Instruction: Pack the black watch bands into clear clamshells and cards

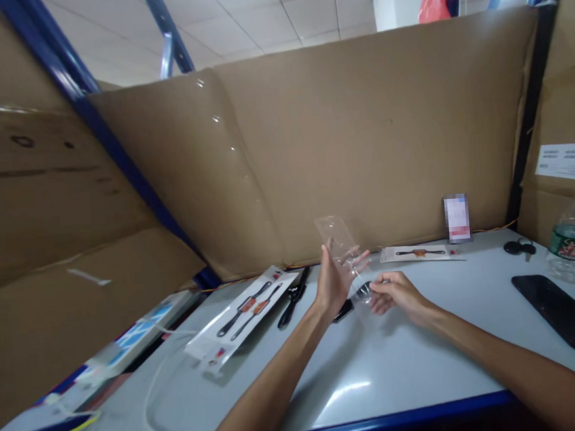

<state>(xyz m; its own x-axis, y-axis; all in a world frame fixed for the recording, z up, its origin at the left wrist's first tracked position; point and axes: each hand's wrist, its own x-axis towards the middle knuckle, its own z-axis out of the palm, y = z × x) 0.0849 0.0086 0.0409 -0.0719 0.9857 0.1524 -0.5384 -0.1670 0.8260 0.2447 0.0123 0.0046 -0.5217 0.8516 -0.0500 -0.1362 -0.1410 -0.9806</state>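
Above the middle of the table, a clear plastic blister sheet (335, 230) is tilted upright between my hands. My left hand (334, 278) lies against it with thumb and fingers spread, and some fingers show through the plastic. My right hand (396, 292) pinches the lower end of the sheet between thumb and fingers. A black object (343, 311) on the table is partly hidden behind my left hand and the plastic. Left of my hands lie a black-handled tool (293, 300) and a white card pack (243, 317) picturing tools with black handles.
Another printed card (421, 253) lies at the back, near a small propped screen (458, 218). Keys (519, 247), a black phone (563, 311) and a water bottle (573, 238) occupy the right side. Cardboard walls (361, 138) enclose the table; a white cable (150, 396) crosses its left part.
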